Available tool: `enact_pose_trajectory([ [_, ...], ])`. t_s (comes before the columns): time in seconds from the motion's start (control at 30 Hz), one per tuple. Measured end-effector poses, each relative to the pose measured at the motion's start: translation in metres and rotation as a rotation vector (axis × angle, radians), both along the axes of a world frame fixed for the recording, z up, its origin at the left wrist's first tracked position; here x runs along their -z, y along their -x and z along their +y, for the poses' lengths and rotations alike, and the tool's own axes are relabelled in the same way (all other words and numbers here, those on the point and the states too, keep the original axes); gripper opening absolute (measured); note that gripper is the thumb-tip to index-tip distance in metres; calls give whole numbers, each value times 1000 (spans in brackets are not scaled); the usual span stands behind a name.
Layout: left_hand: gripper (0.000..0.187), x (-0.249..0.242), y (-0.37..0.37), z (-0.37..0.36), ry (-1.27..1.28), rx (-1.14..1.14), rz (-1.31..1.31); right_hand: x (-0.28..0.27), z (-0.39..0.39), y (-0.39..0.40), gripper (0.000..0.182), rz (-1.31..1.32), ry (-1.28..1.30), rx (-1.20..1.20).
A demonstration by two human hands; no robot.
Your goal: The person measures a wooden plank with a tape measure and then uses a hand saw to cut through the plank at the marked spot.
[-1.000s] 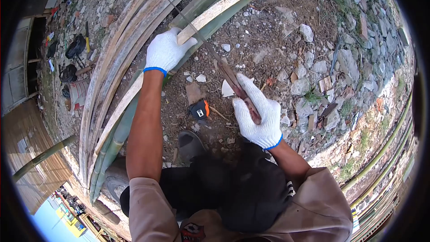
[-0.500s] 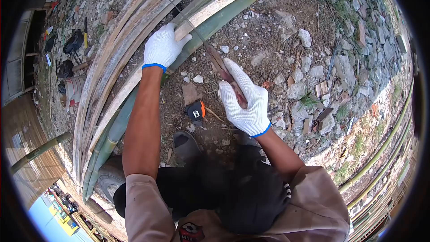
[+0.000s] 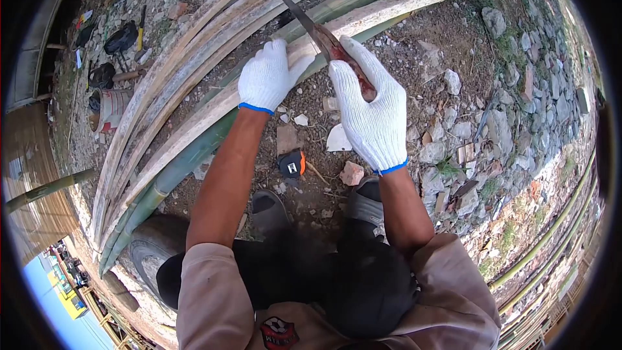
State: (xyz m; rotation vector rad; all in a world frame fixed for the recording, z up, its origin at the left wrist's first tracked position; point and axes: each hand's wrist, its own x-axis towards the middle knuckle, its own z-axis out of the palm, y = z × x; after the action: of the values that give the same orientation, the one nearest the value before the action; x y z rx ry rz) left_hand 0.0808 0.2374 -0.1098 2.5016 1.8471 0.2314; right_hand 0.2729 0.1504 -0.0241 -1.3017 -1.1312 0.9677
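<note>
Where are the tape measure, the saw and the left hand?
Tape measure [image 3: 291, 164], head view, on its case.
Saw [image 3: 324, 40], head view, front of its handle.
Left hand [image 3: 265, 79], head view, on its gloved back.

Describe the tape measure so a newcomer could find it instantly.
Start at the long pale strip under the left hand, then look down to the ground just above the gray shoes. The tape measure lies there, small and black; its bright orange edge sets it apart from the dull stones nearby.

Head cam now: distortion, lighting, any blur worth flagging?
Head view: strong fisheye bowing, black vignette; nearby ground shaded, sunlit strip at right brighter; soft dark smudge over the lap; left hand, right hand, saw reasonably sharp.
</note>
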Motion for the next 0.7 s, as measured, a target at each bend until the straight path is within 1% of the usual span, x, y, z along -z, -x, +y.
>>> enact_pose_trajectory([
  [0.07,67,7,-3,-1,-102,21,53,-29,-3,-12,47,-102,-164,60],
  [0.13,67,7,-2,-2,-116,11,66,-43,-1,-30,49,-139,-319,61],
  [0.17,68,5,-2,-3,-88,-4,36,-41,4,-33,52,-34,-409,59],
  [0.2,69,2,-3,-1,-61,-19,5,-38,2,-36,52,-39,-422,65],
  [0.23,69,-15,-5,5,-73,-15,-2,-33,-2,-39,52,-141,-301,54],
  [0.27,70,-35,-5,13,204,-27,-51,-27,-8,-42,52,-250,-178,44],
  [0.3,72,-48,-4,18,485,-45,-92,-10,-14,-39,50,-158,-189,17],
  [0.33,72,-49,-3,21,476,-46,-97,7,-21,-35,49,-184,-157,9],
  [0.37,78,-47,-2,23,486,-53,-112,20,-31,-32,49,-218,-73,-11],
  [0.4,84,-42,1,23,500,-62,-124,29,-39,-28,49,-149,1,-24],
  [0.43,91,-37,4,26,496,-82,-170,41,-46,-26,49,-148,-15,-20],
  [0.47,91,-31,8,31,503,-83,-166,50,-53,-24,49,-147,-25,-15],
  [0.5,94,-31,8,32,536,-130,-201,43,-58,-23,49,-167,44,-18],
  [0.53,98,-31,7,35,565,-177,-238,40,-63,-24,49,-166,51,-19],
  [0.57,104,-27,9,43,608,-167,-213,38,-67,-26,49,-175,57,-36],
  [0.6,104,-29,8,46,611,-161,-215,35,-72,-29,50,-186,64,-54],
  [0.63,105,-30,6,50,667,-185,-187,32,-78,-31,51,-194,38,-69],
  [0.67,106,-32,4,54,721,-208,-159,40,-84,-33,51,-253,-64,-50],
  [0.7,107,-27,9,56,725,-178,-190,35,-92,-36,52,-250,-4,-71],
])
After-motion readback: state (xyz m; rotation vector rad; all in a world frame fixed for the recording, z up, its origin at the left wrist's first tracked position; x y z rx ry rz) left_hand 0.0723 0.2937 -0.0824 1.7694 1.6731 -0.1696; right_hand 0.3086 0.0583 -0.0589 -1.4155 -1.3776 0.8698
